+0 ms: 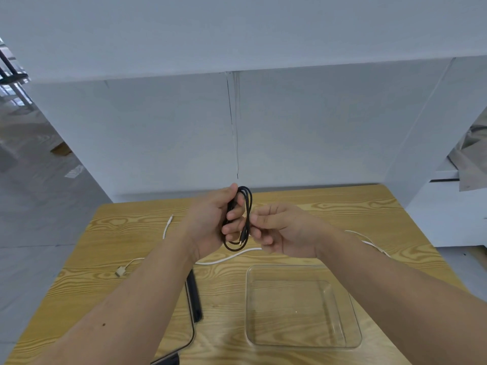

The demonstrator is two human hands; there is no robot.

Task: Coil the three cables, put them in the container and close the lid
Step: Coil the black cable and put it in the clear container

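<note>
A black cable (247,204) is wound into an upright oval coil above the table. My left hand (210,219) is closed around the coil's left side. My right hand (279,230) pinches the coil's right strand near its plug end. A long white cable (224,259) lies loose on the wood under my hands, with a plug at the left (120,271). Another white cable (166,227) lies at the back left. A clear square container (303,346) stands empty at the front right. Its lid (193,293), clear with a black edge, lies partly under my left forearm.
The wooden table (342,206) stands against a white wall. White cable (369,242) trails off past my right wrist. A white cabinet (448,219) stands to the right, and grey floor lies to the left.
</note>
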